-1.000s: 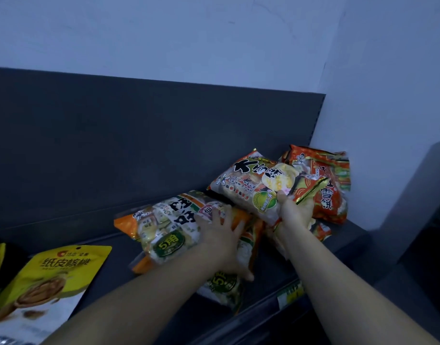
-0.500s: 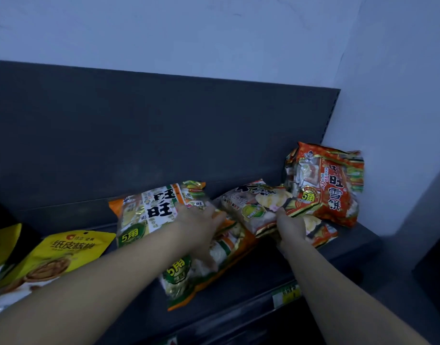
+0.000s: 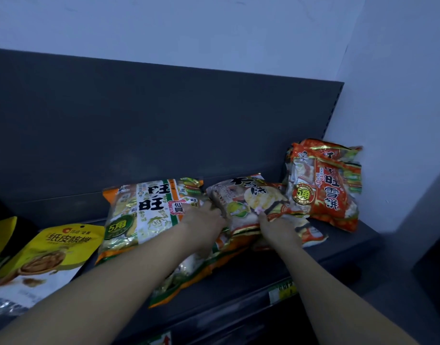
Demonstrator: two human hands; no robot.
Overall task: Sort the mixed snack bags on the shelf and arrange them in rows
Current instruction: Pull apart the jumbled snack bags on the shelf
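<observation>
The dark grey shelf carries mixed snack bags along its back panel. The largest, an orange-and-green Want Want senbei bag, reads "旺旺", "仙贝" and "5角", and lies flat near the middle on top of matching bags, probably a started pile. The red snow-cracker bag, marked "雪饼", leans in the right back corner. Between them lies the pale rice-cracker bag. At the left edge lies a yellow walnut bag, "纸皮核桃". The right hand pinches the pale bag's near edge, thumb on top, probably to place it. The left hand touches the pale bag's left edge; its grip cannot be told. The price tag on the front edge is unreadable.
</observation>
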